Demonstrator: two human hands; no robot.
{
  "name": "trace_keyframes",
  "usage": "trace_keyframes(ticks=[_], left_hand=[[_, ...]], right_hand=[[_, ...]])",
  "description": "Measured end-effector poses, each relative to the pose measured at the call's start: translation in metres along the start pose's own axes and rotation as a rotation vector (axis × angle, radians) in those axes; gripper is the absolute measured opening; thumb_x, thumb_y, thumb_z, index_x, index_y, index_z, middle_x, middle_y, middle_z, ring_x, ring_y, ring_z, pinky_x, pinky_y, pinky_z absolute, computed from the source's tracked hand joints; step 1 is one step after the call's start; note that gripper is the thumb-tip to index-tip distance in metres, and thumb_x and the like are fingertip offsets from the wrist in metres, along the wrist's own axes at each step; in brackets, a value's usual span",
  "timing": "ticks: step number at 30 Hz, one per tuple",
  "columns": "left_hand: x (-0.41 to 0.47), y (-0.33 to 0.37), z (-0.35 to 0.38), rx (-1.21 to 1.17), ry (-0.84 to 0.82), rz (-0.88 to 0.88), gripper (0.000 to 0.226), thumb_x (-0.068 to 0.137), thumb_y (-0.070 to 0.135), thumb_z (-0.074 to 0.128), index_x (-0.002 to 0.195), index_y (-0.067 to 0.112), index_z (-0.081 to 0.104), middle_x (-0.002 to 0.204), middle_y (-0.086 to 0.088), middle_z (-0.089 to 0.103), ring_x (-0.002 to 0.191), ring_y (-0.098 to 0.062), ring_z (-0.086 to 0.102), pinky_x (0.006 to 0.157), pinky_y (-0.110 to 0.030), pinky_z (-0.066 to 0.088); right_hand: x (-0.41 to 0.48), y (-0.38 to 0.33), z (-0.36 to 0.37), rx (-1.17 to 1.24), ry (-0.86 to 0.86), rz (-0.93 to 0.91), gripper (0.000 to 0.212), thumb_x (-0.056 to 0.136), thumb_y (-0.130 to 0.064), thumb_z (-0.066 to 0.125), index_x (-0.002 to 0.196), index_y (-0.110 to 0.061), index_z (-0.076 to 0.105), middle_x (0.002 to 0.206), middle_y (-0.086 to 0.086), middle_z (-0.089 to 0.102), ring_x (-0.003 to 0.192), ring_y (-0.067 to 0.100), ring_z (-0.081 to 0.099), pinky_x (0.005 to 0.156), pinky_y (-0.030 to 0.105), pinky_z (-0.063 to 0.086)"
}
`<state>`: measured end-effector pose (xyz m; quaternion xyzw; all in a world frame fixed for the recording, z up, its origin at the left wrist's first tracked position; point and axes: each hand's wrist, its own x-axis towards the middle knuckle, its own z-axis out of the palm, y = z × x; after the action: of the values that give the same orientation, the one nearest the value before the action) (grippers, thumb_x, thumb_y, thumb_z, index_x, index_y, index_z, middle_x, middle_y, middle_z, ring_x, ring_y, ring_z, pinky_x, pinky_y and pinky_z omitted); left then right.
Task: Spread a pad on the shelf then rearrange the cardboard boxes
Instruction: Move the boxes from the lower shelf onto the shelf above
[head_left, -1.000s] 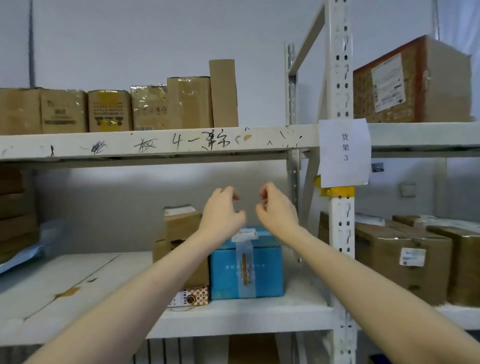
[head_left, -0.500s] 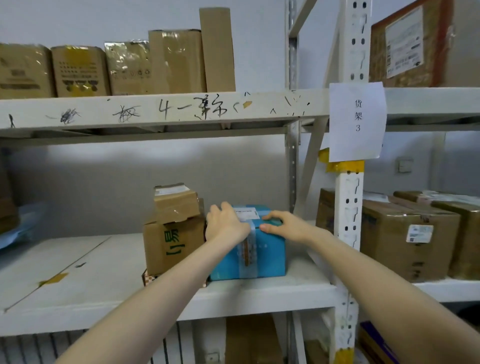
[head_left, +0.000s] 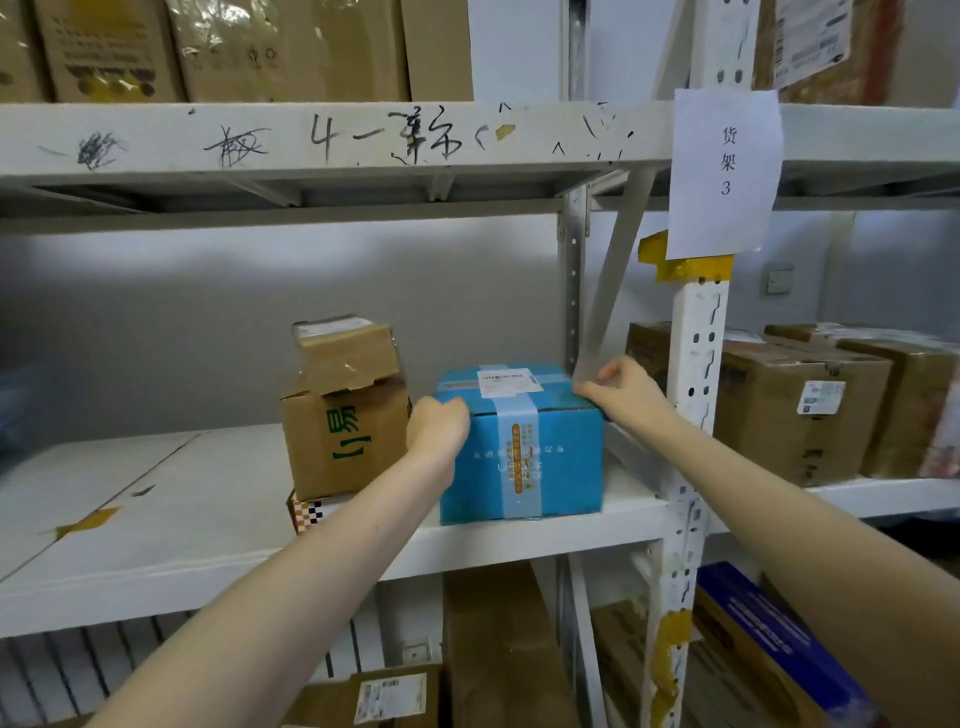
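Note:
A blue box (head_left: 519, 447) with a white label and a pale tape band stands on the white middle shelf (head_left: 208, 530), near its right end. My left hand (head_left: 436, 428) grips the box's upper left edge, fingers curled over the top. My right hand (head_left: 618, 387) grips the upper right back corner. Touching the box's left side is a brown carton with green print (head_left: 337, 441); a smaller taped carton (head_left: 348, 351) sits tilted on top of it, and a checkered box (head_left: 306, 512) lies beneath it. No pad is in view.
A white upright post (head_left: 696, 389) with a paper sign (head_left: 724, 171) stands right of the blue box. Brown cartons (head_left: 800, 410) fill the neighbouring shelf. Taped cartons (head_left: 234, 47) line the upper shelf. More boxes (head_left: 498, 644) sit below.
My hands came down from mid-air onto the blue box and now hold its two top edges. The right hand slid from the box's top to its right back corner. The camera moved closer.

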<state>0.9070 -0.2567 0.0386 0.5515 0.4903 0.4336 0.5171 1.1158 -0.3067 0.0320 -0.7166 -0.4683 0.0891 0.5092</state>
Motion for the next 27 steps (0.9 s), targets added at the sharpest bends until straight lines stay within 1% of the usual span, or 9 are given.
trace_keyframes(ticks=[3, 6, 9, 12, 16, 18, 20, 23, 27], left_hand=[[-0.005, 0.001, 0.000, -0.017, -0.073, -0.016, 0.021, 0.097, 0.021, 0.049, 0.114, 0.014, 0.039, 0.087, -0.002, 0.053, 0.082, -0.016, 0.057, 0.071, -0.031, 0.049], [-0.018, 0.006, -0.002, -0.035, -0.136, -0.042, 0.027, 0.095, 0.014, 0.053, 0.117, 0.015, 0.037, 0.096, -0.004, 0.054, 0.077, -0.014, 0.055, 0.060, -0.029, 0.046], [-0.029, 0.012, -0.008, 0.007, -0.165, -0.072, 0.041, 0.094, 0.008, 0.053, 0.131, 0.014, 0.036, 0.115, -0.009, 0.055, 0.078, -0.017, 0.053, 0.055, -0.034, 0.041], [-0.042, 0.018, -0.013, 0.027, -0.176, -0.137, 0.041, 0.093, 0.004, 0.052, 0.130, 0.015, 0.038, 0.114, -0.009, 0.056, 0.077, -0.021, 0.054, 0.052, -0.039, 0.041], [-0.069, 0.021, -0.014, 0.051, -0.167, -0.189, 0.031, 0.091, 0.006, 0.052, 0.119, 0.016, 0.044, 0.105, -0.010, 0.061, 0.090, -0.025, 0.060, 0.085, -0.046, 0.049], [-0.085, 0.020, -0.014, 0.055, -0.146, -0.155, 0.034, 0.089, 0.010, 0.057, 0.120, 0.016, 0.043, 0.101, -0.009, 0.059, 0.088, -0.021, 0.058, 0.087, -0.041, 0.049], [-0.111, 0.022, -0.011, 0.052, -0.137, -0.083, 0.042, 0.089, 0.015, 0.061, 0.126, 0.016, 0.042, 0.109, -0.007, 0.059, 0.086, -0.017, 0.057, 0.074, -0.032, 0.049], [-0.149, 0.037, -0.006, 0.019, -0.132, 0.079, 0.051, 0.091, 0.033, 0.060, 0.136, 0.018, 0.041, 0.102, 0.006, 0.057, 0.072, -0.003, 0.051, 0.046, -0.018, 0.041], [-0.189, 0.067, -0.006, -0.027, -0.018, 0.325, 0.044, 0.094, 0.048, 0.048, 0.126, 0.019, 0.054, 0.113, 0.006, 0.062, 0.074, 0.003, 0.050, 0.047, -0.012, 0.037]], right_hand=[[-0.015, -0.005, -0.007, 0.307, -0.174, 0.372, 0.038, 0.088, -0.039, 0.060, 0.111, -0.008, 0.056, 0.099, 0.013, 0.070, 0.093, 0.026, 0.067, 0.091, 0.041, 0.052], [-0.032, -0.003, -0.021, 0.538, -0.402, 0.602, 0.050, 0.077, -0.045, 0.067, 0.116, -0.015, 0.058, 0.099, 0.010, 0.071, 0.097, 0.026, 0.065, 0.099, 0.046, 0.044], [-0.042, 0.009, -0.025, 0.648, -0.511, 0.602, 0.062, 0.065, -0.050, 0.071, 0.118, -0.019, 0.061, 0.106, 0.012, 0.070, 0.105, 0.029, 0.062, 0.102, 0.049, 0.040], [-0.054, 0.016, -0.030, 0.730, -0.604, 0.554, 0.060, 0.065, -0.048, 0.075, 0.116, -0.019, 0.064, 0.108, 0.014, 0.070, 0.109, 0.032, 0.060, 0.101, 0.052, 0.040], [-0.071, 0.029, -0.044, 0.749, -0.666, 0.451, 0.091, 0.040, -0.032, 0.096, 0.122, -0.022, 0.060, 0.112, 0.014, 0.069, 0.116, 0.037, 0.057, 0.100, 0.060, 0.039], [-0.080, 0.028, -0.049, 0.757, -0.653, 0.430, 0.076, 0.052, -0.035, 0.089, 0.120, -0.022, 0.060, 0.109, 0.013, 0.069, 0.113, 0.037, 0.058, 0.101, 0.061, 0.038], [-0.092, 0.023, -0.062, 0.747, -0.624, 0.445, 0.057, 0.066, -0.041, 0.072, 0.118, -0.022, 0.059, 0.107, 0.013, 0.067, 0.110, 0.035, 0.058, 0.101, 0.059, 0.038], [-0.103, 0.016, -0.083, 0.827, -0.581, 0.487, 0.055, 0.063, -0.046, 0.066, 0.112, -0.021, 0.060, 0.101, 0.013, 0.066, 0.102, 0.032, 0.059, 0.097, 0.051, 0.041], [-0.122, 0.004, -0.105, 0.989, -0.612, 0.502, 0.068, 0.052, -0.053, 0.072, 0.112, -0.023, 0.064, 0.106, 0.012, 0.066, 0.105, 0.029, 0.056, 0.105, 0.048, 0.033]])
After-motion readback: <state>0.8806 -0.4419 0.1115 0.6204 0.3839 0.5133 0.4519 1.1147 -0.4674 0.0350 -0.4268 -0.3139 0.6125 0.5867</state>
